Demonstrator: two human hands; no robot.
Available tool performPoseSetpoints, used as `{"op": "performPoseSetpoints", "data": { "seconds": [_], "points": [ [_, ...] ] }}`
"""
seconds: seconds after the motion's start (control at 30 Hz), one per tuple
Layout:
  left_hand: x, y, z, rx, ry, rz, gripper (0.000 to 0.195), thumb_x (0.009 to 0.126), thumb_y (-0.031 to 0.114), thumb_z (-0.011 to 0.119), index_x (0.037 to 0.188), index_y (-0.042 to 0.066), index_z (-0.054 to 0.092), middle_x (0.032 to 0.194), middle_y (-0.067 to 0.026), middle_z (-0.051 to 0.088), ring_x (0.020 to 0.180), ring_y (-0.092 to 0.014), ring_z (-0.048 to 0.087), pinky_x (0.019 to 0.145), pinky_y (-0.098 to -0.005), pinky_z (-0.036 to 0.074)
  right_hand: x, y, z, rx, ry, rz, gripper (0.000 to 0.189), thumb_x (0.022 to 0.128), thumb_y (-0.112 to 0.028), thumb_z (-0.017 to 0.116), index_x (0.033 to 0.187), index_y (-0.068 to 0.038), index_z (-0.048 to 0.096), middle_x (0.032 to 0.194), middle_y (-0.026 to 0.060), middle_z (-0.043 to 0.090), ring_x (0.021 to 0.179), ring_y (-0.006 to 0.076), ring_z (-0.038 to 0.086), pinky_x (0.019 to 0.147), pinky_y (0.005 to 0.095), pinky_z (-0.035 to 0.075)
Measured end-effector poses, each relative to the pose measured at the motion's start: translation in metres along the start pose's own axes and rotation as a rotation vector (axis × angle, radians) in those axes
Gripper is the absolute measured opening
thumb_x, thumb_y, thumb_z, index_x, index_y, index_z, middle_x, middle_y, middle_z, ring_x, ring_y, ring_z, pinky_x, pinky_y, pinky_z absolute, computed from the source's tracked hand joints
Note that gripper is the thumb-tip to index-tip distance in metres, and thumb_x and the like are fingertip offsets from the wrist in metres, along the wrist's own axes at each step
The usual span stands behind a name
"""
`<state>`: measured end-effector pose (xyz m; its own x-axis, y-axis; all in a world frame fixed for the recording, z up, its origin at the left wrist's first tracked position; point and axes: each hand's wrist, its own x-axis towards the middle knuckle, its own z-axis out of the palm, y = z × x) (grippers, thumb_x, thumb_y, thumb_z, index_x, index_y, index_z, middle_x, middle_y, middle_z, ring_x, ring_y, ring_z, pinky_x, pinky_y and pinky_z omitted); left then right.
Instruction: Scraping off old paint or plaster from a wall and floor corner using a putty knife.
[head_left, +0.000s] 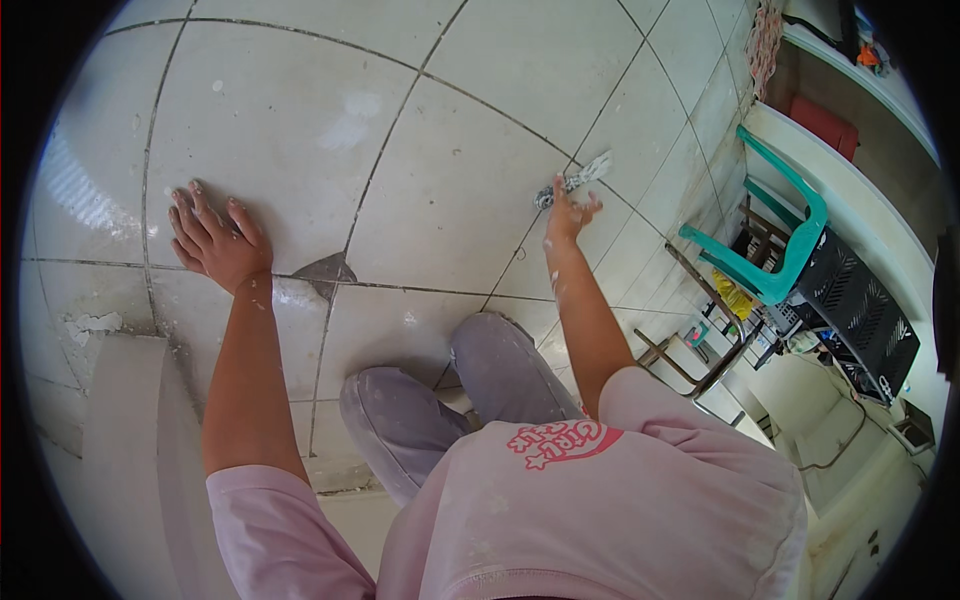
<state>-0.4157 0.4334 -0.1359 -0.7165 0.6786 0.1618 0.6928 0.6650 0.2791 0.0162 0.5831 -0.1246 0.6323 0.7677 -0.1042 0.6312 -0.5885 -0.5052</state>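
My left hand lies palm down on the pale floor tiles, fingers spread, holding nothing. White residue marks its fingers. Over to the right, my right hand is at a putty knife with a smeared handle and a whitish blade. The thumb side crosses the handle while other fingers stand apart; whether they grip it is unclear. Dark joints run between the tiles. Between my hands, a dark grey broken patch shows where several tile corners meet.
My knees are bent on the floor. A white pillar or wall end rises at left. At right are a green plastic chair, a metal-tube frame and a black plastic crate. Pinkish mop strands hang at the upper right.
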Motion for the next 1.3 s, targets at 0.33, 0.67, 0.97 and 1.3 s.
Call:
{"op": "performPoseSetpoints", "data": {
  "seconds": [0.33,0.67,0.97,1.3],
  "points": [
    [-0.007,-0.018,-0.004,0.001,0.053,0.015,0.052,0.096,0.041,0.045,0.144,0.022,0.044,0.151,-0.0019,0.040,0.141,-0.023,0.033,0.113,-0.0497,0.018,-0.063,0.052,-0.118,-0.318,-0.303,-0.749,0.045,0.094,-0.012,0.057,0.137,-0.003,0.048,0.094,0.0235,0.064,0.087,0.0387,0.065,0.076,0.0445,0.050],
    [-0.003,-0.028,0.007,-0.042,0.154,0.093,0.051,0.094,0.043,0.052,0.138,0.016,0.050,0.147,-0.0040,0.045,0.137,-0.024,0.038,0.111,-0.0498,0.023,0.032,0.029,-0.137,-0.705,-0.486,-0.506,0.032,0.092,-0.025,0.055,0.113,-0.004,0.066,0.093,0.0286,0.065,0.091,0.0455,0.063,0.078,0.0500,0.051],
    [-0.193,0.009,-0.171,-0.495,0.096,0.014,0.044,0.096,0.010,0.056,0.134,-0.008,0.047,0.139,-0.0247,0.044,0.123,-0.036,0.050,0.100,-0.0435,0.045,0.073,0.050,-0.124,-0.575,-0.236,-0.477,0.027,0.092,-0.021,0.044,0.092,-0.003,0.064,0.091,0.0235,0.067,0.088,0.0440,0.065,0.076,0.0539,0.052],
    [-0.516,-0.090,-0.303,-0.438,-0.027,-0.652,0.033,0.083,0.003,0.053,0.116,-0.001,0.061,0.125,-0.0158,0.057,0.109,-0.027,0.057,0.080,-0.0380,0.050,-0.068,0.081,-0.123,-0.350,-0.444,-0.600,0.030,0.095,-0.019,0.043,0.109,0.002,0.060,0.089,0.0232,0.067,0.083,0.0393,0.068,0.070,0.0510,0.056]
  ]
}}
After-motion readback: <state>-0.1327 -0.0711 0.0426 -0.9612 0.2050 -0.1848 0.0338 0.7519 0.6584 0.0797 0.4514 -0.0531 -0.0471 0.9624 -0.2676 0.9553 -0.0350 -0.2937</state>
